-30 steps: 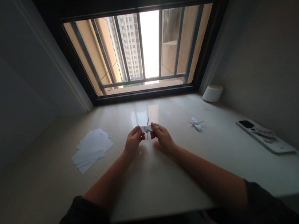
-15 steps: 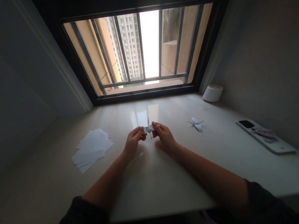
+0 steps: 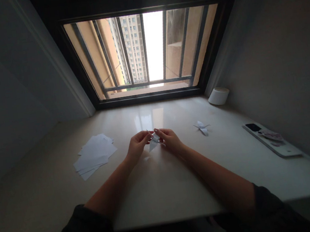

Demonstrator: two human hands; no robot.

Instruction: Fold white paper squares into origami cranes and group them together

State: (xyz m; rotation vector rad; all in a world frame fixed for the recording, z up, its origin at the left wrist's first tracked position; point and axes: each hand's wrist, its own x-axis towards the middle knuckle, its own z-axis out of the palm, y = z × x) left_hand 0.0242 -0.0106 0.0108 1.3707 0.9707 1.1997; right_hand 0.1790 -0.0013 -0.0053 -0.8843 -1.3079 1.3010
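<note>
Between my hands, above the middle of the white counter [image 3: 144,205], is a small white folded paper crane [image 3: 153,143]. My left hand [image 3: 138,144] pinches its left side between thumb and fingers. On the other side my right hand [image 3: 169,138] is closed on it too, thumb on top. One wing points down toward me, and thin pointed ends stick out near the fingertips. My fingers hide part of the paper. A second paper crane [image 3: 202,128] lies on the counter to the right of my right hand.
Left of my hands lies a loose stack of white paper sheets [image 3: 94,154]. A phone [image 3: 272,140] in a pale case rests at the right by the wall. A white round object [image 3: 218,96] stands at the back right corner, near the barred window [image 3: 152,97].
The crane has been turned in my hands: a wing now points toward me, where the thin ends pointed before. My hands have come slightly closer together.
</note>
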